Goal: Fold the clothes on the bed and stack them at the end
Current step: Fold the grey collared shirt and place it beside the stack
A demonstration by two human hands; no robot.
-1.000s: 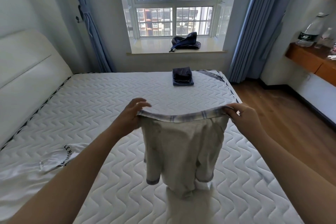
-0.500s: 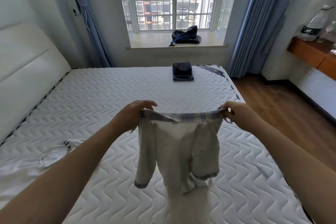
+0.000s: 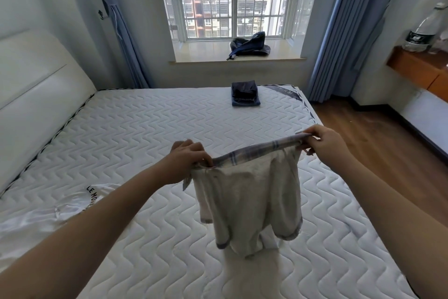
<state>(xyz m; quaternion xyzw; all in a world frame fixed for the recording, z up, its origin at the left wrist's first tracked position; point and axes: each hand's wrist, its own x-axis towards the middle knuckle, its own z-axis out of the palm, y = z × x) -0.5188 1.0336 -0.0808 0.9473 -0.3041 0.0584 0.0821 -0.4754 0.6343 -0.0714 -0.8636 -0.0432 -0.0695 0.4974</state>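
At the far left a white headboard point(image 3: 36, 95) backs the bed point(image 3: 145, 133), whose quilted mattress is bare. A white shirt point(image 3: 48, 211) with black lettering lies crumpled on the mattress near the left edge, partly behind the left forearm. The left hand point(image 3: 186, 160) has its grip closed on one end of the plaid waistband of the shorts point(image 3: 249, 204), fingers curled over the cloth. The pale shorts hang from that band in the air over the near middle of the bed, their legs dangling with the lowest hem just above the mattress. Beyond them a dark folded pile point(image 3: 244, 93) sits at the bed's far end, and a dark bag point(image 3: 249, 45) rests on the windowsill point(image 3: 198, 53). The right hand point(image 3: 324, 143) pinches the other end of the waistband, held higher than the left, so the band slopes up to the right. At the far right a bottle point(image 3: 421, 32) stands on a wooden shelf point(image 3: 417, 68).
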